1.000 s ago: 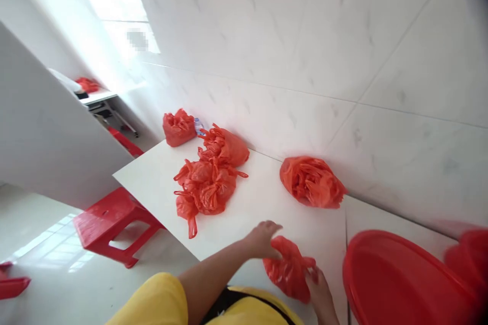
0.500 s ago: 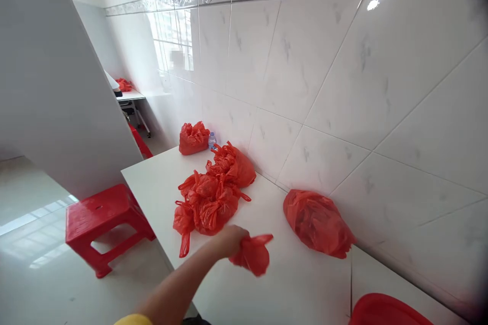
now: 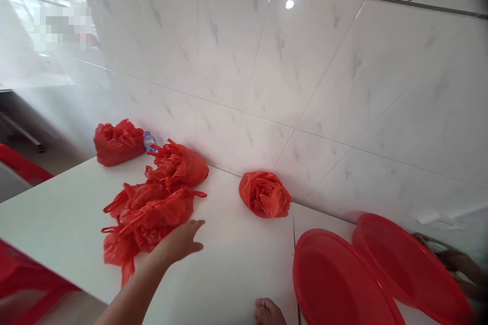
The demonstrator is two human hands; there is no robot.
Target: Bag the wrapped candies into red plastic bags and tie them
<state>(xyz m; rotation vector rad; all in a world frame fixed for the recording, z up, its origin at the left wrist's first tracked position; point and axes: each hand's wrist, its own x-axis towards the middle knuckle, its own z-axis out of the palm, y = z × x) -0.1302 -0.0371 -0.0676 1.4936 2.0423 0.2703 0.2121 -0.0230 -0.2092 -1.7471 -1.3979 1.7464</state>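
My left hand (image 3: pixel 185 241) is over the white table at the right edge of a heap of knotted red plastic bags (image 3: pixel 152 213). Its thumb and fingers are apart, with nothing between them. Only part of my right hand (image 3: pixel 269 311) shows at the bottom edge, above the table. Its fingers are curled together, and I see nothing in them. Behind the heap, a fuller red plastic bag (image 3: pixel 188 165) leans toward the wall. Farther right, against the tiles, lies a crumpled red bag (image 3: pixel 265 195).
Two red plastic baskets (image 3: pixel 328 274) stand at the lower right. At the table's far left are another red bag (image 3: pixel 118 144) and a small clear bottle (image 3: pixel 149 140). A tiled wall (image 3: pixel 229 61) runs along the back. Part of a red stool (image 3: pixel 26 274) shows at lower left.
My left hand has let go of a small red plastic bag at the heap and opened. The view has swung right, bringing both baskets and my right hand into sight.
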